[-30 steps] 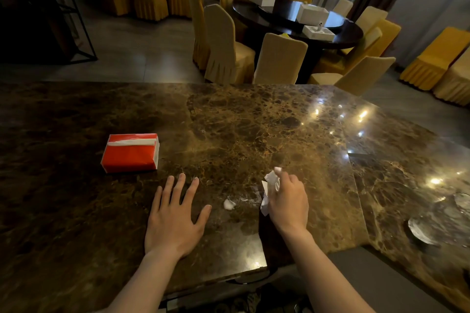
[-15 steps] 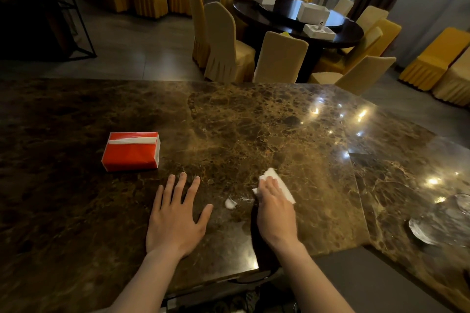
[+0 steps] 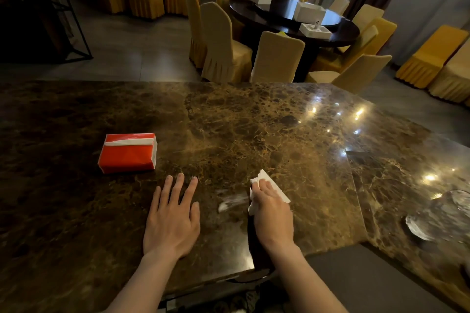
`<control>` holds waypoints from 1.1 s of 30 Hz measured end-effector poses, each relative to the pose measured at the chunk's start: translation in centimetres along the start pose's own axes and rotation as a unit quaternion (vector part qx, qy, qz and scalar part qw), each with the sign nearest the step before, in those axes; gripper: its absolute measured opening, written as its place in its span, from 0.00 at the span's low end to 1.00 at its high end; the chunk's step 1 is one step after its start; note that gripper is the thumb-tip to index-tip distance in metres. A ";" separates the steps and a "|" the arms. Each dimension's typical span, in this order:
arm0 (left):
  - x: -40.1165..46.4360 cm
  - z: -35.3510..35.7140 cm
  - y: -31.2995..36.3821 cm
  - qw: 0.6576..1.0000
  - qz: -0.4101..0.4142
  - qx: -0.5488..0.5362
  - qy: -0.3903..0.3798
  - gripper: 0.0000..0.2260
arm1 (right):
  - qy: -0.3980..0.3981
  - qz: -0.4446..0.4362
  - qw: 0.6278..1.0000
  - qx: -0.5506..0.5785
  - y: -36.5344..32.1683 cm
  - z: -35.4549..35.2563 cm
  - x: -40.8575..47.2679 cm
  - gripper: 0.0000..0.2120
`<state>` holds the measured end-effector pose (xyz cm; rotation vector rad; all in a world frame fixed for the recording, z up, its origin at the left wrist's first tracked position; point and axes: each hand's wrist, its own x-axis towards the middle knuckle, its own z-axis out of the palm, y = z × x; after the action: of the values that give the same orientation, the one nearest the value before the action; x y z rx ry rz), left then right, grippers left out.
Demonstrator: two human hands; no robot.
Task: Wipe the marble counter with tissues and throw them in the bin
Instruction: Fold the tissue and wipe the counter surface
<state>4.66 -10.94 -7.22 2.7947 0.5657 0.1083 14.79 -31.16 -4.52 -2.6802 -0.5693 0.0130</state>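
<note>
Right hand (image 3: 273,213) is pressing the tissue (image 3: 264,180) flat; smear (image 3: 232,203) is sitting just left, between it and the open left hand (image 3: 173,221).

Marble counter (image 3: 254,122), red tissue pack (image 3: 128,152), tissue (image 3: 256,181)

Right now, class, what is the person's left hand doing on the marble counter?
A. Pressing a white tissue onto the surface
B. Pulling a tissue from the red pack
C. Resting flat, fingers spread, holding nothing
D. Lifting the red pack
C: the left hand lies palm-down and empty on the marble counter, apart from the red tissue pack; the right hand presses the white tissue.
</note>
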 end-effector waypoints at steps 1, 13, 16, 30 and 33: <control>0.0 0.0 0.1 1.000 -0.002 0.001 0.001 0.27 | 0.007 0.006 1.000 -0.004 -0.5 0.3 0.0 0.24; -0.1 -0.2 0.1 1.000 -0.007 0.006 -0.004 0.27 | -0.038 -0.123 0.992 0.013 -2.7 0.0 -1.7 0.27; -0.2 -0.1 0.0 1.000 -0.006 -0.003 -0.001 0.27 | -0.012 -0.060 0.998 0.006 -0.2 -1.8 -0.3 0.24; -0.1 -0.1 0.1 1.000 -0.010 0.003 -0.004 0.28 | 0.055 0.017 0.998 0.025 -0.6 0.2 -0.6 0.31; -0.1 -0.1 0.3 1.000 -0.012 0.009 -0.005 0.28 | 0.050 -0.045 0.997 0.036 -3.0 0.7 -1.8 0.28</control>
<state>4.68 -11.20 -7.07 2.8031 0.5994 0.0859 11.89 -29.15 -4.11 -2.5668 -0.6451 -0.1235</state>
